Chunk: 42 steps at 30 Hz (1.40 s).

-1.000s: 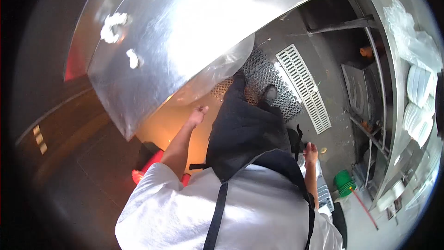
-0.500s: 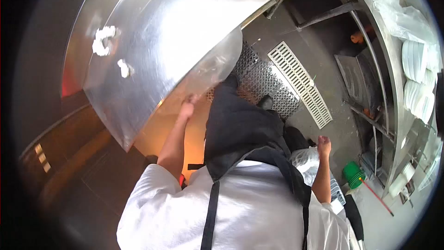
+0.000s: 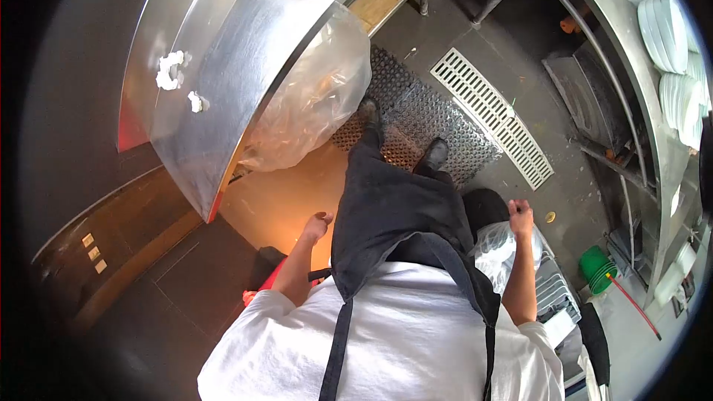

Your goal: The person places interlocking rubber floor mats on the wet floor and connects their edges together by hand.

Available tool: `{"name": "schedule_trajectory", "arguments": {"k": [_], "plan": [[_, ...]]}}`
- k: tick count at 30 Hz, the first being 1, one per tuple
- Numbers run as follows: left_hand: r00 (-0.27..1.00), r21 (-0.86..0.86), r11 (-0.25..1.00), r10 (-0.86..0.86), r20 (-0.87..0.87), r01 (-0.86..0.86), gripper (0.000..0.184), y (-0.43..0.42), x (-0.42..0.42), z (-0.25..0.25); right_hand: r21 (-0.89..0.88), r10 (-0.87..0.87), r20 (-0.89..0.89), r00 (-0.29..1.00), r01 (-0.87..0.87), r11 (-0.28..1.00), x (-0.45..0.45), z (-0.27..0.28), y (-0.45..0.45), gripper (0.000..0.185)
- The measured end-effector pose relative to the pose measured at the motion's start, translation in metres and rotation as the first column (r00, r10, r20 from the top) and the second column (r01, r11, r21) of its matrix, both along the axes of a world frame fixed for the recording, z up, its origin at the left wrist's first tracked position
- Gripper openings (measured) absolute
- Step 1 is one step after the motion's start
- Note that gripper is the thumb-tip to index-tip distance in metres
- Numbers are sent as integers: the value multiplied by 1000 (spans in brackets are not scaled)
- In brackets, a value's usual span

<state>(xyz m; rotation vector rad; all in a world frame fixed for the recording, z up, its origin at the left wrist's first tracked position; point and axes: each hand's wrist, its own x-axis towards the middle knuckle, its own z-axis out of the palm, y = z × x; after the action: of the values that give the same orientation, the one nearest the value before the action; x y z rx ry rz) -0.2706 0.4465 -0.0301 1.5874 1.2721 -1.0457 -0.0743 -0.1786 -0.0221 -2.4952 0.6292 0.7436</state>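
My left hand (image 3: 318,226) hangs beside the black apron (image 3: 401,200), its fingers curled together; whether anything small is inside cannot be made out. On the other side, my right hand (image 3: 521,217) is held over the floor near a clear plastic bag (image 3: 494,249), fingers loosely bent, with nothing visible in it. A metal counter (image 3: 215,67) carries two small white crumpled pieces (image 3: 170,71). Below its edge hangs a large clear plastic bag (image 3: 308,96), above my left hand in the view.
A perforated rubber mat (image 3: 427,130) lies under my shoes, beside a white floor grate (image 3: 494,119). At the right are a metal shelf with stacked white plates (image 3: 663,33), a green bucket (image 3: 596,269) and a wire rack (image 3: 553,289). Something red lies behind my left arm.
The view has shifted along the counter, showing more of the hanging bag and the wire rack. My left hand has come away from the counter edge. My feet are in a different stance.
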Motion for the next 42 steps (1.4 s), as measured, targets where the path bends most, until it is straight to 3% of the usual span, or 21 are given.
{"name": "schedule_trajectory", "arguments": {"k": [3, 7, 9, 13, 15, 18, 20, 21, 24, 27, 28, 30, 31, 33, 35, 36, 39, 42], "plan": [[994, 53, 996, -70, 88, 65, 67, 17, 52, 10, -21, -37, -31, 999, 37, 999, -22, 4, 17, 38], [987, 25, 998, -64, 145, 61, 64, 60, 137, 5, 170, -350, -109, 930, 365, 916, -63, -3, 33, 38], [991, 27, 999, -39, 130, 36, 62, 65, 195, 30, 111, -408, -151, 901, 425, 898, -60, 16, 55, 39], [987, -51, 987, -148, 66, 152, 61, 96, 241, 1, 20, -450, -41, 892, 451, 892, -70, -8, 77, 42], [969, -103, 963, -248, 4, 247, 64, 111, 240, -6, -55, -406, -11, 914, 404, 913, -66, 14, 106, 41], [943, -28, 947, -317, 104, 321, 64, 142, 201, -29, -102, -307, -57, 950, 301, 948, -51, 41, 131, 41], [986, 28, 986, -167, 22, 166, 59, 113, 223, 33, -52, -256, -151, 955, 251, 967, -50, 43, 126, 40], [996, 59, 995, -81, -26, 83, 57, 96, 226, 58, -69, -182, -97, 979, 176, 982, -68, 8, 102, 39], [981, 129, 976, 161, 109, -175, 54, 95, 191, 62, 89, -233, -101, 967, 242, 966, -42, -27, 45, 38], [993, 215, 970, 107, 39, -113, 56, 89, 141, 60, 280, -494, 93, 864, 454, 846, -13, -33, 19, 36], [1000, 225, 974, 5, -9, -3, 56, 86, 123, 56, 351, -602, 132, 787, 531, 771, -5, -28, 19, 35], [975, 231, 949, -192, -107, 213, 57, 81, 93, 55, 408, -651, 52, 757, 579, 706, 12, 12, 38, 34], [970, 220, 950, -193, -150, 223, 59, 74, 95, 59, 438, -671, 12, 741, 600, 670, 16, 21, 45, 34], [951, 196, 950, -195, -239, 244, 61, 65, 99, 71, 391, -569, 13, 823, 519, 760, -7, 2, 45, 37], [948, 194, 934, -267, -174, 299, 62, 84, 96, 53, 339, -496, -3, 868, 468, 816, -34, -17, 56, 38], [943, 193, 926, -301, -140, 324, 63, 93, 94, 45, 297, -482, -61, 874, 477, 827, -48, -24, 64, 37], [988, 212, 966, -144, -48, 151, 63, 77, 154, 72, 276, -459, -138, 878, 479, 833, -87, -28, 88, 38], [977, 219, 953, -211, -26, 212, 63, 98, 177, 61, 192, -516, -244, 821, 563, 804, -102, -13, 114, 37]]}}
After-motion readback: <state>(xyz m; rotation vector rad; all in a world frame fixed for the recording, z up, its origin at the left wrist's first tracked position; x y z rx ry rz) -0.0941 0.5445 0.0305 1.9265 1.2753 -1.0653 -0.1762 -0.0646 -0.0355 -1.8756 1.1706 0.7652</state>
